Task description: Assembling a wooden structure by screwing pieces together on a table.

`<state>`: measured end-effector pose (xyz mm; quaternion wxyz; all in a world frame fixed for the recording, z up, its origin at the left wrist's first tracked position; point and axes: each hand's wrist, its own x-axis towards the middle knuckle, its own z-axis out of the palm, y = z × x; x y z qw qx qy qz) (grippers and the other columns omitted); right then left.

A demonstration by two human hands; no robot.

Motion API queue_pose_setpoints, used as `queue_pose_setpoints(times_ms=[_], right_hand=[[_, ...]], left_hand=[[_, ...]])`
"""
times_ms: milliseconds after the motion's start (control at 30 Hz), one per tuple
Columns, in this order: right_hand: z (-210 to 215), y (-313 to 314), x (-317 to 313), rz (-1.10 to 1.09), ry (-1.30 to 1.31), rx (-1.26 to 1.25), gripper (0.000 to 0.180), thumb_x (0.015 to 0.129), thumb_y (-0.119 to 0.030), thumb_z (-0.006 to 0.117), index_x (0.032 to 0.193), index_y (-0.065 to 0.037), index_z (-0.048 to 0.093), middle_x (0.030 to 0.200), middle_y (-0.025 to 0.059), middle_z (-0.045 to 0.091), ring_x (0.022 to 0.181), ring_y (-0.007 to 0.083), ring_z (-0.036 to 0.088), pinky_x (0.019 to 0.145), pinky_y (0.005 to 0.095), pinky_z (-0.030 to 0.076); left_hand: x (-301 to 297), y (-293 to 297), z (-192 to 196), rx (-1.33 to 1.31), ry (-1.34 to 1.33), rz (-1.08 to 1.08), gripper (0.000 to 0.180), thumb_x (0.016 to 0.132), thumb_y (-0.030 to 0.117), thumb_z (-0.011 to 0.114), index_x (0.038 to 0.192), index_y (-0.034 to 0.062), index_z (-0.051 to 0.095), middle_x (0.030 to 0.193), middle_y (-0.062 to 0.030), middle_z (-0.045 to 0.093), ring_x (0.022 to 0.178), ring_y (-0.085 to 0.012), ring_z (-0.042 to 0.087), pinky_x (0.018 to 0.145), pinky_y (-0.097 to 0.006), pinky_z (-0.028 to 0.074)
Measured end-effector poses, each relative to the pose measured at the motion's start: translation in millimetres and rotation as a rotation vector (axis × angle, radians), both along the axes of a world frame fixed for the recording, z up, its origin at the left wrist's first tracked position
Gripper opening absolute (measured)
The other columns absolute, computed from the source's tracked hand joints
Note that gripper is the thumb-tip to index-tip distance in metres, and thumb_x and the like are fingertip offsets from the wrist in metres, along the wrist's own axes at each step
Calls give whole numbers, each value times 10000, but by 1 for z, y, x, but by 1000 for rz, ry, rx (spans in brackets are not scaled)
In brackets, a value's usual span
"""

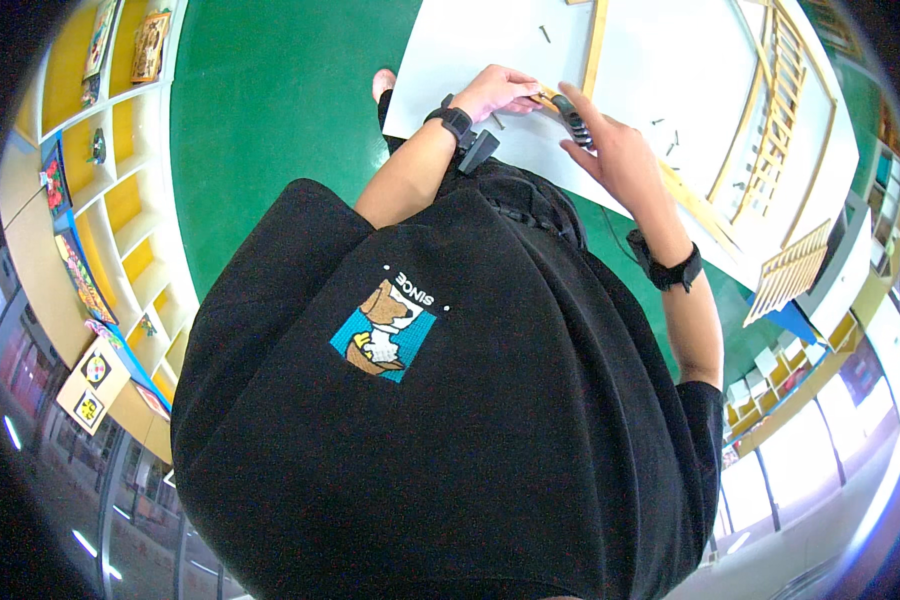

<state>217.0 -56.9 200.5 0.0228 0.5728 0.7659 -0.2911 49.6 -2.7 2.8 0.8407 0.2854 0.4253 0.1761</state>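
Observation:
My left hand (500, 92) is closed, thumb and fingers pinched at the end of a light wooden strip (685, 195) by the near edge of the white table. My right hand (625, 160) is closed around a black, ribbed tool handle (573, 121) that looks like a screwdriver's. The handle leans over the strip close to my left fingertips. Where its tip meets the wood is too small to make out. A second wooden strip (596, 45) runs away from me, just beyond my right fingers. One loose screw (498, 121) lies beside my left hand.
Several more screws, one (545, 34) at the far left, lie on the white table (450, 50). A ladder-like wooden frame (776, 125) lies at the right. Near the table's right corner is a slatted wooden piece (790, 270). Shelves (125, 170) stand left across the green floor (270, 90).

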Motion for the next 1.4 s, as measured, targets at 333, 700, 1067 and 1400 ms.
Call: queue_pose_setpoints(times_ms=[333, 700, 1067, 1400], right_hand=[[3, 0, 0, 180, 29, 129, 455, 743, -147, 688, 1126, -92, 448, 932, 113, 566, 835, 318, 623, 671, 426, 517], [-1, 8, -13, 33, -343, 38, 459, 875, -485, 538, 879, -26, 562, 589, 152, 591, 577, 349, 612, 543, 419, 494], [-9, 10, 1, -166, 46, 107, 449, 888, -337, 559, 1289, -177, 435, 827, 167, 650, 741, 370, 633, 630, 439, 510], [3, 31, 15, 250, -130, 51, 511, 829, -188, 628, 1297, -186, 423, 831, 133, 657, 735, 329, 647, 620, 423, 516]], left_hand=[[-2, 1, 0, -4, -28, 25, 305, 891, 167, 614, 1128, -22, 592, 1023, -155, 658, 891, -207, 672, 741, -260, 568], [1, 1, 8, 66, 20, -1, 332, 886, 183, 622, 1141, -26, 586, 1040, -139, 651, 923, -188, 658, 819, -268, 541], [0, -2, 6, 25, -23, -21, 293, 893, 162, 606, 1113, -32, 597, 1021, -150, 662, 906, -203, 668, 779, -267, 555], [0, 3, 13, 20, 21, 2, 260, 891, 160, 608, 1064, -34, 622, 995, -156, 668, 881, -212, 675, 762, -275, 561]])
